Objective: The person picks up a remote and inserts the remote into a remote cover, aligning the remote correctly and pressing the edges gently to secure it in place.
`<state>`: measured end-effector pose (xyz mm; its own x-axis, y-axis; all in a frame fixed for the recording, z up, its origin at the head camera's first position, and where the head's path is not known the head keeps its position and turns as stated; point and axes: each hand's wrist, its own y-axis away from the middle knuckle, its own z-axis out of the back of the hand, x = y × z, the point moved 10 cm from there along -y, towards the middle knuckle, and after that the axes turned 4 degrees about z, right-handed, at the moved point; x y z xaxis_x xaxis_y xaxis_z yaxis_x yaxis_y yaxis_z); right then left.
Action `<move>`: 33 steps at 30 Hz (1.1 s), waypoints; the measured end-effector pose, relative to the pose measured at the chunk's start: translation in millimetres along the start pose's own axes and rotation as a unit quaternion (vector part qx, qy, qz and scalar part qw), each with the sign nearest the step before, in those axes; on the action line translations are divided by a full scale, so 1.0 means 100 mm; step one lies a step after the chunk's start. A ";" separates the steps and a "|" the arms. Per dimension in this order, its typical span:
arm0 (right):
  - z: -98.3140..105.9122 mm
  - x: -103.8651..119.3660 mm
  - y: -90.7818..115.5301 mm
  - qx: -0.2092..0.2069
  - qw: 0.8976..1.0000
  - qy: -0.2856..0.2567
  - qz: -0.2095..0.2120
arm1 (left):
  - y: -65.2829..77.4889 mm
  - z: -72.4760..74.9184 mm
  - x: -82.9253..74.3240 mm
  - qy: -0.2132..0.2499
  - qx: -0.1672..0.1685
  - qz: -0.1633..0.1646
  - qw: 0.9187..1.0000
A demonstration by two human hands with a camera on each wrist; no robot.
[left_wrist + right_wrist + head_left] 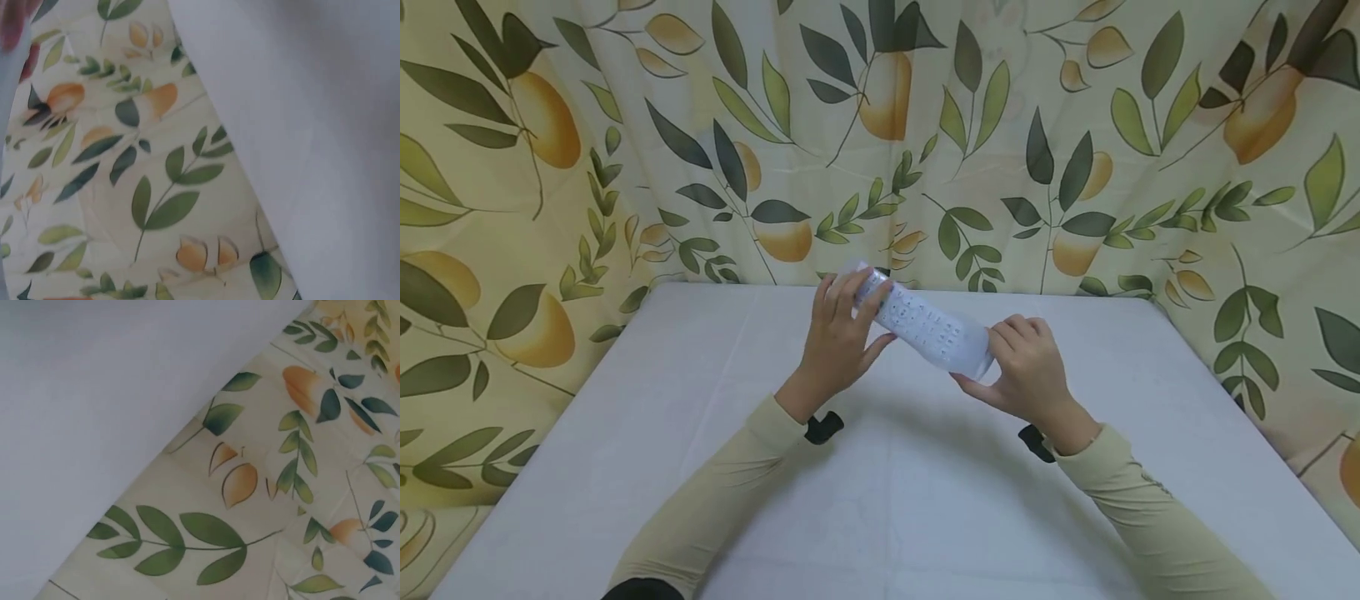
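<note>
A long white object [925, 327] with rows of small dark marks, like a power strip, hangs tilted above the white table, its left end higher. Its right end is plain and looks shiny, perhaps from clear wrap. My left hand [841, 333] grips the upper left end, fingers over the top and thumb below. My right hand [1026, 367] holds the lower right end between fingers and thumb. In the left wrist view, blurred fingertips [12, 28] and a pale edge of the object show at the far left. The right wrist view shows neither hand nor object.
The white-covered table [887, 500] spreads below both arms. A curtain [865, 125] printed with leaves and orange fruit hangs behind it and along both sides. Black straps [824, 427] sit at the wrists, below light sleeves.
</note>
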<state>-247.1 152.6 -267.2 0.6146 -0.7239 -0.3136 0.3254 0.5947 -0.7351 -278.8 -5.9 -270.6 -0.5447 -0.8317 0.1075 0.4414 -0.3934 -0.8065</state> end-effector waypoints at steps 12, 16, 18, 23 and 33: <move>0.01 0.02 -0.02 -0.065 0.988 -0.070 -0.123 | 0.12 0.19 -0.36 -0.039 -0.122 -0.028 0.991; 0.02 0.00 -0.01 -0.069 0.983 -0.091 -0.146 | 0.11 0.22 -0.43 -0.054 -0.140 -0.062 0.987; 0.03 0.01 -0.01 -0.072 0.981 -0.094 -0.152 | 0.11 0.22 -0.46 -0.051 -0.143 -0.078 0.985; 0.04 0.02 -0.01 -0.077 0.979 -0.091 -0.163 | 0.11 0.20 -0.48 -0.017 -0.121 -0.108 0.987; -0.01 0.04 -0.03 -0.078 0.976 -0.116 -0.167 | 0.13 0.16 -0.50 0.020 -0.094 -0.143 0.985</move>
<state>-246.6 147.5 -267.1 0.6453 -0.7584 0.0915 0.4336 0.2650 -0.8613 -234.3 24.4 -277.6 -0.6568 -0.6798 0.3261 0.1279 -0.5267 -0.8404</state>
